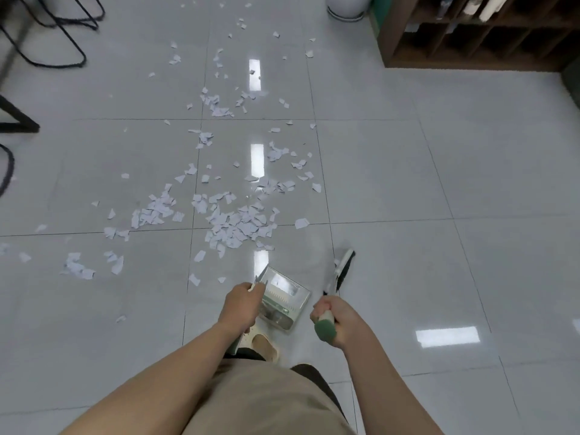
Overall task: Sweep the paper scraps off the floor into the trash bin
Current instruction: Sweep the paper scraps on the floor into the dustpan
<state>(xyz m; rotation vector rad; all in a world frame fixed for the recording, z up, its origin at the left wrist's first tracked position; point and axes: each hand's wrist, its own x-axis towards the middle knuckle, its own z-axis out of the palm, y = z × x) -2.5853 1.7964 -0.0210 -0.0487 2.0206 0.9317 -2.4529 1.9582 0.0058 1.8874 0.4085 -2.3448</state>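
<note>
Several white paper scraps lie scattered over the glossy grey tile floor, thickest just ahead of me and trailing toward the back. My left hand grips the handle of a pale green dustpan, which hangs low above the floor in front of my feet. My right hand grips the green-tipped handle of a broom. The broom's dark bristles point forward, to the right of the scrap pile. No trash bin is clearly seen.
A brown wooden shelf unit stands at the back right. A white round base sits beside it. Black chair legs and a dark table leg are at the left. My slippered foot is below the dustpan.
</note>
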